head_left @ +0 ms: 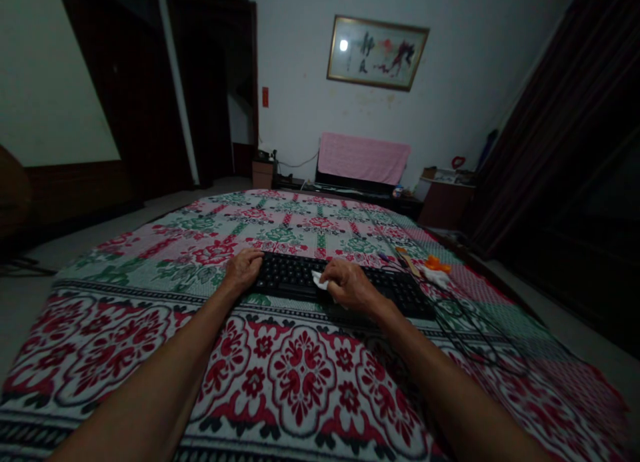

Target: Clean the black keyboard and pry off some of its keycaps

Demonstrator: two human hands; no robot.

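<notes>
A black computer keyboard (285, 273) lies across the patterned bedspread. My left hand (244, 269) is closed around the keyboard's left end. Over the middle of the keys, my right hand (349, 283) pinches a crumpled white tissue (319, 280), which touches the keys. The palm and fingers of my right hand hide part of the keyboard. To the right of the keyboard are an orange item (437, 264) with crumpled white material (437, 277) beside it, and a flat tan stick-like piece (408, 261).
A black cable (493, 362) loops over the red, green and white bedspread (300, 375) at the right. Beyond the far edge stand a low dark unit with a pink cloth (363, 157) draped over a screen, and a small cabinet (445, 199). Dark curtains hang at the right.
</notes>
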